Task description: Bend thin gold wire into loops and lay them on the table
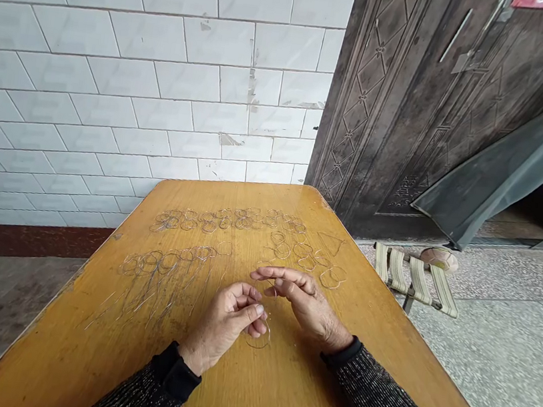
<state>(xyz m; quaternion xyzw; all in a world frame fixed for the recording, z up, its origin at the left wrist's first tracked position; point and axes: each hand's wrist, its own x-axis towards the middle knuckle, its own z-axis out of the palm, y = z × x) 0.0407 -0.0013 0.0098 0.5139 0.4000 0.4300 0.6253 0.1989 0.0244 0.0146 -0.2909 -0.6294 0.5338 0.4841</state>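
My left hand (pixel 229 322) is closed in a pinch around a thin wire (pixel 268 339), whose rounded loop hangs below the fingertips over the table. Just to the right, my right hand (pixel 305 301) has its fingers stretched out toward the left, the thumb apart beneath them. Part of the wire shows near the right fingertips; whether they touch it I cannot tell. Beyond the right hand lie several bent wire loops (pixel 333 277). Left of my left hand sits a row of looped wires with long straight tails (pixel 156 265).
Another row of wire loops (pixel 223 219) runs across the far part of the wooden table (pixel 274 399). The table's far end stands near a white tiled wall (pixel 166 88). Right of it are a strap-seat folding stool (pixel 415 277), a dark carved door (pixel 392 99) and a grey curtain (pixel 514 163).
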